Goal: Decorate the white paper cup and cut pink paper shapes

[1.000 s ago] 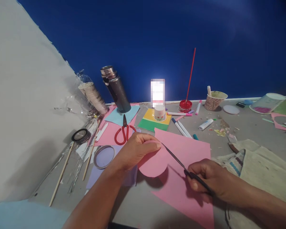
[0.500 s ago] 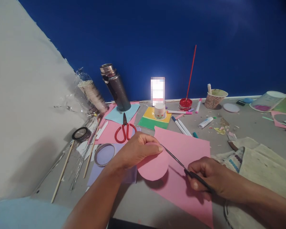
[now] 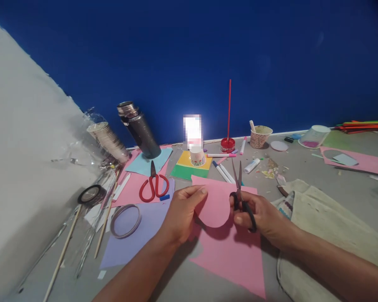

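Between thumb and fingers, my left hand (image 3: 185, 209) pinches a rounded pink paper piece (image 3: 216, 207) by its left side. Black-handled scissors (image 3: 239, 188) are in my right hand (image 3: 260, 216), their blades parted and pointing up, away from me. The right fingers are close to the right edge of the paper piece; whether they touch it I cannot tell. Beneath both hands lies a larger pink sheet (image 3: 239, 260) with an uneven left edge. Red-handled scissors (image 3: 153, 184) rest beyond my left hand.
Left are a tape ring (image 3: 113, 224), black tape (image 3: 97, 194), wooden sticks (image 3: 63, 253), stacked paper cups (image 3: 108, 138) and a dark flask (image 3: 141, 132). At the back stand a decorated cup (image 3: 197, 157) and a red stick in a base (image 3: 228, 144). A beige cloth bag (image 3: 327, 239) lies right.
The scissors have come away from the paper's upper edge and turned from pointing left to pointing up, blades now apart. My view has shifted right; the left hand still holds the paper.
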Tool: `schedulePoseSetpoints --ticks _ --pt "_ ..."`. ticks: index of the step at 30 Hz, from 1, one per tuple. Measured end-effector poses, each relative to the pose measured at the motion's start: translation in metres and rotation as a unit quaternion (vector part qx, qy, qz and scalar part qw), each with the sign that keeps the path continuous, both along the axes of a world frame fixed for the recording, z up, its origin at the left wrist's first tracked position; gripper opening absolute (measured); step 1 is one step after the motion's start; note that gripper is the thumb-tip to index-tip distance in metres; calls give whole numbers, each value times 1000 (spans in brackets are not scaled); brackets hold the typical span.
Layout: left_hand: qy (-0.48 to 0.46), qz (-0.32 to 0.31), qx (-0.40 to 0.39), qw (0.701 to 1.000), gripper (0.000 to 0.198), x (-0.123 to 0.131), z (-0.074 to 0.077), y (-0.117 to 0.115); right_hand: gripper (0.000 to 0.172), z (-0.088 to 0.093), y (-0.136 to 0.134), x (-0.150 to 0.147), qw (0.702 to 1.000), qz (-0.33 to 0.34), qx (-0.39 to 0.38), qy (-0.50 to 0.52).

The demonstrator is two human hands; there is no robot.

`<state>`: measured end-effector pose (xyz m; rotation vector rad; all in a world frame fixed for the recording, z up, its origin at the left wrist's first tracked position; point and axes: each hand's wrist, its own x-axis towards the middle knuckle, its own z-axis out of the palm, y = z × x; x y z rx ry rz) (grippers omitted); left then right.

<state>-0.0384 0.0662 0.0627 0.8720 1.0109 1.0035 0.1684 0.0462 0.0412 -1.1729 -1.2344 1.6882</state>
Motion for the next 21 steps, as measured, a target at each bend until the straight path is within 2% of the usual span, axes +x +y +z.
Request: schedulePoseSetpoints --ticks 3,7,9,12,15,18,21 --pt "-11 4 0 1000 30 13 2 -6 47 2 0 0 999 -31 6 11" --pt "32 -4 -22 999 27 16 9 -8 45 8 3 4 996 -89 3 21" --pt "58 -25 -37 997 29 15 11 -7 44 9 7 8 992 -124 2 28" --pt "77 -91 -38 992 34 13 6 -5 44 7 12 12 987 -160 5 31" --pt "66 -115 -27 991 39 14 -5 -4 42 4 14 12 990 -138 10 32" --pt "67 -97 -21 993 40 14 -16 -3 40 1 15 13 993 -117 14 31" --pt "77 -63 -41 994 38 11 -19 -2 37 -4 17 17 992 -117 14 34"
